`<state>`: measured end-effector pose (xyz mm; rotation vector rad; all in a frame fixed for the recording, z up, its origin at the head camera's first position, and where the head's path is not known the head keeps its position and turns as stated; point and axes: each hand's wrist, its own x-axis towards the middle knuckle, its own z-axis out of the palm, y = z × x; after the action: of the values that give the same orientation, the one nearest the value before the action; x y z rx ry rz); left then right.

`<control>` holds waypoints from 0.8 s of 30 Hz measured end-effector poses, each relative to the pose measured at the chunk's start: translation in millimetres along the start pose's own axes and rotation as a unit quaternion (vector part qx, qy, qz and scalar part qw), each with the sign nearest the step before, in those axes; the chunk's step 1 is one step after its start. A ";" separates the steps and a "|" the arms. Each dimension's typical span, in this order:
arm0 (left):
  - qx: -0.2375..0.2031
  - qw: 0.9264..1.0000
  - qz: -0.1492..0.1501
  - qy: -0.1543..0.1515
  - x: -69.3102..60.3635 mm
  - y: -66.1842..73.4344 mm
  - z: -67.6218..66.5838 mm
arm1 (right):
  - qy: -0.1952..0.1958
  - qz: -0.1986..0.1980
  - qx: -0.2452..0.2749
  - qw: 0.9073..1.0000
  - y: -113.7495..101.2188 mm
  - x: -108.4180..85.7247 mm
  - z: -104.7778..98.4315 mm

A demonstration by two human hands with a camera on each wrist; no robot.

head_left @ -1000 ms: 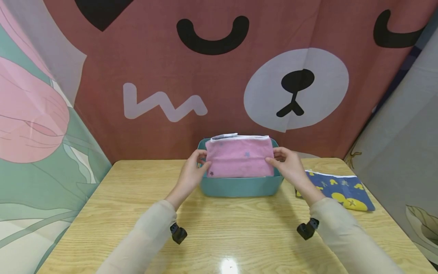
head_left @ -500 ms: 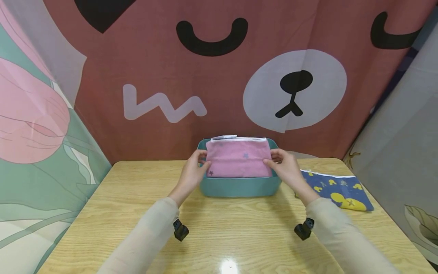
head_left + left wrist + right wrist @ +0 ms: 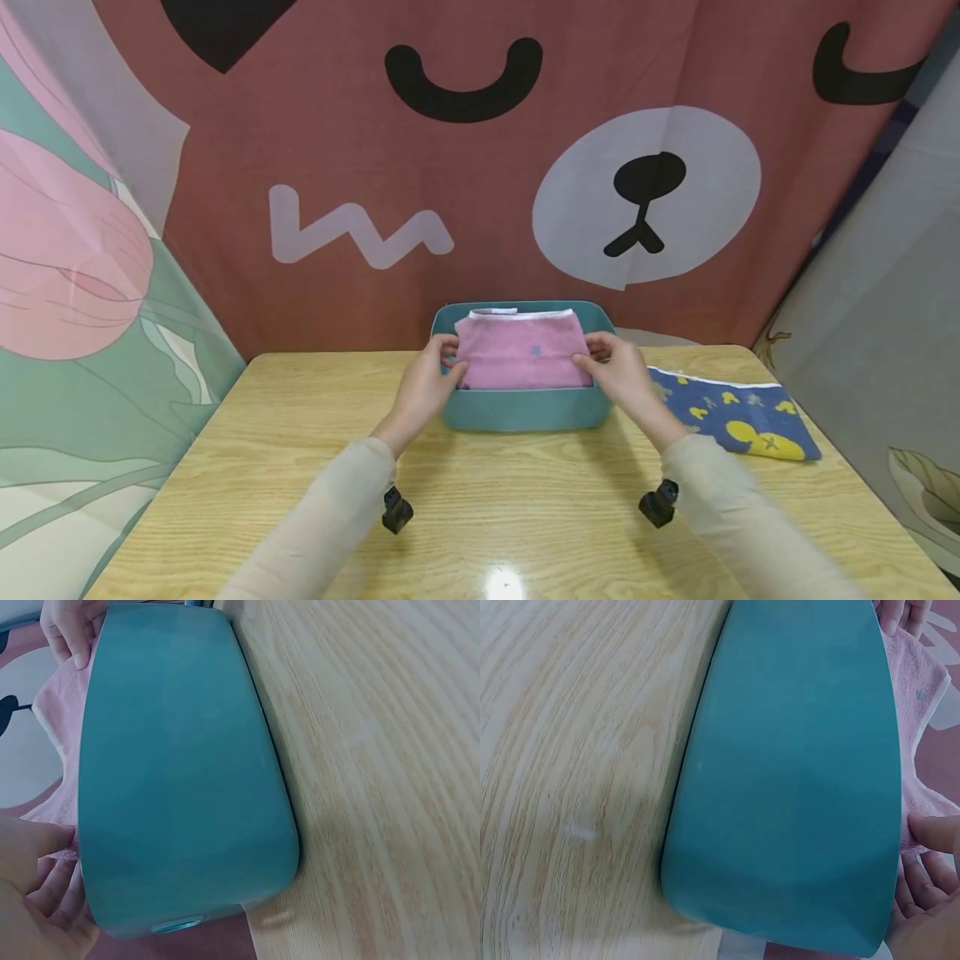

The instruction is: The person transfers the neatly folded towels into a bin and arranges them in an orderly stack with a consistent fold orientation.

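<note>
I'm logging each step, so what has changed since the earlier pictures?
The pink cloth has sunk a little lower into the teal bin. The right hand has moved inward, toward the left hand. Nothing was newly gripped or let go: both hands still hold the cloth's sides. The bin and the blue patterned cloth stayed put.

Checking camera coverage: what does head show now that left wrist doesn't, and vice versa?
Only head: the sleeves, the black wrist cameras and the teal basket's far inner wall. The blue-and-yellow cloth is recognisable only there; a bluish sliver at left wrist's top edge is too small to identify.

Only left wrist: the oval slot in the basket's end wall.

Both: left hand and right hand pinching the pink cloth, the basket's front wall, the wooden table, the bear hanging.
</note>
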<state>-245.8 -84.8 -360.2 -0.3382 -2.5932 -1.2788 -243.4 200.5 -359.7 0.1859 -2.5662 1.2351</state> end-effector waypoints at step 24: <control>0.025 0.999 0.016 0.013 -1.2 -2.4 3.2 | 0.010 -0.021 0.004 1.000 4.0 -8.0 -1.3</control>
<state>-245.8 -83.7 -364.2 -0.3498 -2.5812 -1.1987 -236.5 204.0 -364.4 0.2255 -2.5277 1.2256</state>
